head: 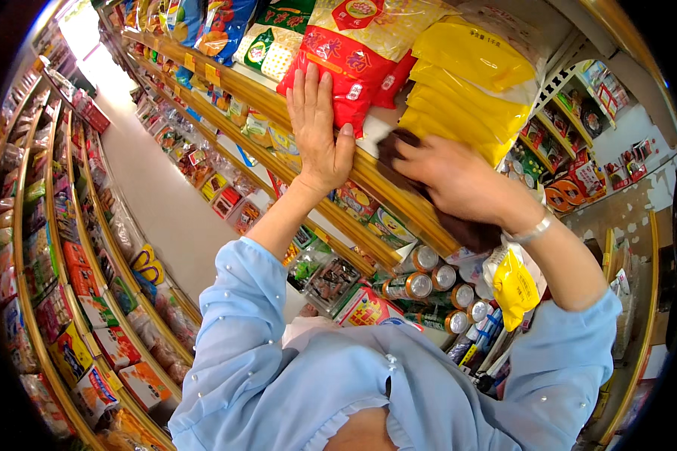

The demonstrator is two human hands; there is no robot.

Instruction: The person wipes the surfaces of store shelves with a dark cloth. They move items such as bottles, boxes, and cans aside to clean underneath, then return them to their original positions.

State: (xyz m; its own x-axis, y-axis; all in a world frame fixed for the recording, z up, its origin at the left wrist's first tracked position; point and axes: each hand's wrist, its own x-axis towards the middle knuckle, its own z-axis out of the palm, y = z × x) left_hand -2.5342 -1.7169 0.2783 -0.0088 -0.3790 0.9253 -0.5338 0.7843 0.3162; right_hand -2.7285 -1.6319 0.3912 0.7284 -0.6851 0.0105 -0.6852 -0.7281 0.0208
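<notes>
My left hand [316,132] lies flat against a red and clear plastic bag of rice flour [338,62], its thumb spread away from the fingers. In my right hand [457,175] is a dark brown cloth [395,149], bunched under the fingers on the shelf and hanging over its yellow front rail [412,208]. Just beyond that hand stands a row of yellow plastic bags [468,96], leaning on one another. Part of the cloth is hidden beneath the right hand.
Beer cans [420,284] stand packed below the right forearm, near a hanging yellow and white packet [513,287]. A green and white bag [273,42] sits left of the red one. Across the aisle floor [158,169] runs another stocked shelf unit [62,248].
</notes>
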